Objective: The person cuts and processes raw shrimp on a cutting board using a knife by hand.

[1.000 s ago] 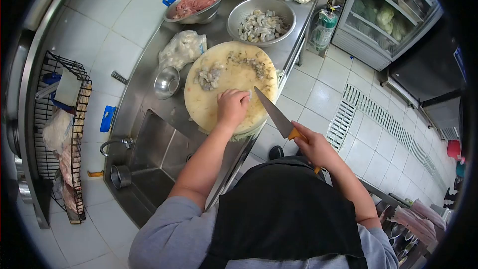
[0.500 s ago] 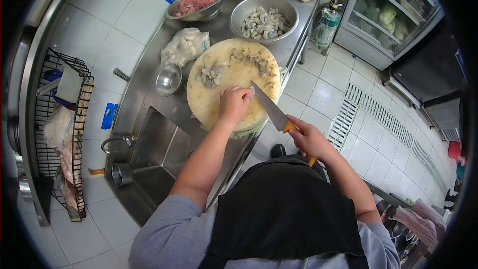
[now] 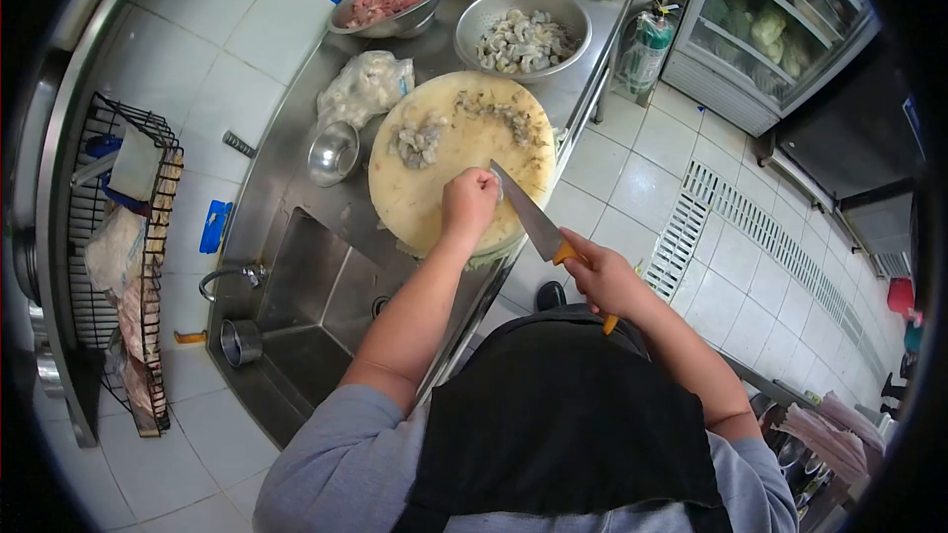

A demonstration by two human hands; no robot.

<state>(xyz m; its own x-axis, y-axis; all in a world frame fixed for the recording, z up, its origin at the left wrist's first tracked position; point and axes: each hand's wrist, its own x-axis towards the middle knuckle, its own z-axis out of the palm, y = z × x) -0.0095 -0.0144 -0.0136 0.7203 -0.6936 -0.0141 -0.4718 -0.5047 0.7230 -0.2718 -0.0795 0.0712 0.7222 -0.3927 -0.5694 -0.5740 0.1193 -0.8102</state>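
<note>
My right hand (image 3: 604, 278) is closed round the yellow handle of a large kitchen knife (image 3: 530, 222). Its blade points away from me toward my left hand (image 3: 468, 205), with the tip close to those fingers. Those fingers are pinched on a small pale shrimp (image 3: 498, 184), mostly hidden by the hand. Both are over the round cutting board (image 3: 420, 207). A small heap of peeled shrimp (image 3: 416, 142) lies on the board's left side, and dark scraps (image 3: 502, 113) are strewn along its far right.
Behind the board stands a perforated steel bowl (image 3: 472, 24) of shrimp, beside a bowl of raw meat (image 3: 393, 2). A plastic bag (image 3: 363, 89) and a small steel bowl (image 3: 334, 154) sit left of the board. Nearer me is a sink (image 3: 296, 311).
The knife and my right hand have shifted slightly left, bringing the blade tip nearer my left fingers. My left hand has turned slightly, still pinching the shrimp.
</note>
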